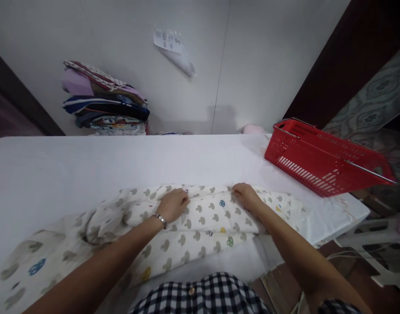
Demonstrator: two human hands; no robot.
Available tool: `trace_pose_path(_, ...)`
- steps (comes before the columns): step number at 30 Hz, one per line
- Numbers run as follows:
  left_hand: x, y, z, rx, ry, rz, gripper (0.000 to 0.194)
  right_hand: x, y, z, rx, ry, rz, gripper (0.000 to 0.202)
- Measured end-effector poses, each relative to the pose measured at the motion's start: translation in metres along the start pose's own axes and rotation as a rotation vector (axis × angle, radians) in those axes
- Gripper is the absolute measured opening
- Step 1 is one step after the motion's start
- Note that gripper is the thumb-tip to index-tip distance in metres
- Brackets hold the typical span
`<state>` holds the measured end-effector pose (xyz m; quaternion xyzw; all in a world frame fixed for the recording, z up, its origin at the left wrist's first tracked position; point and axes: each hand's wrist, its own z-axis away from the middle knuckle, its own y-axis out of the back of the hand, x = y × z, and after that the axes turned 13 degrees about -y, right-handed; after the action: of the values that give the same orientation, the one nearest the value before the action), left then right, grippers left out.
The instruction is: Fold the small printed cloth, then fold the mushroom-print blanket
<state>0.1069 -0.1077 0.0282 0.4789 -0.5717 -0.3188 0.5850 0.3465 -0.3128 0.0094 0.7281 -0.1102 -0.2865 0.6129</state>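
Observation:
A white cloth (200, 218) printed with grey mushrooms and a few blue, green and yellow ones lies folded and rumpled along the near part of the white table. My left hand (174, 204), with a bracelet at the wrist, pinches the cloth near its far edge. To the right, the fingers of my right hand (246, 195) are closed on the same far edge. Between the hands a fold runs across the cloth. Its left part spreads loosely toward the lower left corner.
A red plastic basket (320, 157) stands at the table's right end. Folded fabrics (105, 102) are stacked beyond the far edge at left. A paper note (169, 41) hangs on the wall. A white plastic stool (370, 244) is at lower right.

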Motion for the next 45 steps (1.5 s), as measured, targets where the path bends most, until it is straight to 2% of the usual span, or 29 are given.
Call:
trace_pose_path(4, -0.001, -0.001, 0.004, -0.007, -0.049, 0.047, 0.013, 0.005, 0.0, 0.005, 0.01, 0.048, -0.077, 0.017)
trace_pose_path(13, 0.0, 0.002, -0.001, -0.065, -0.016, 0.012, 0.018, 0.006, -0.006, 0.001, 0.032, 0.09, -0.05, 0.015)
trace_pose_path(21, -0.001, 0.005, -0.004, 0.021, 0.038, 0.072, 0.021, 0.003, -0.003, 0.002, 0.024, 0.081, -0.041, 0.016)
trace_pose_path(29, 0.001, 0.002, 0.0, 0.053, 0.069, 0.078, 0.012, 0.003, -0.004, -0.003, -0.007, 0.025, 0.074, 0.017)
trace_pose_path(33, 0.002, 0.003, 0.001, 0.061, -0.003, 0.087, 0.022, 0.004, -0.001, -0.005, -0.028, 0.04, 0.115, 0.02)
trace_pose_path(36, 0.002, 0.002, 0.002, 0.01, -0.081, 0.075, 0.025, 0.004, 0.002, -0.006, -0.047, 0.065, 0.119, 0.016)
trace_pose_path(41, -0.002, -0.002, 0.004, -0.046, -0.087, 0.052, 0.029, 0.004, 0.008, -0.003, -0.057, 0.073, 0.038, 0.016)
trace_pose_path(45, -0.003, -0.002, 0.003, -0.008, -0.079, 0.112, 0.026, 0.004, 0.012, 0.001, -0.063, 0.028, 0.003, 0.02)
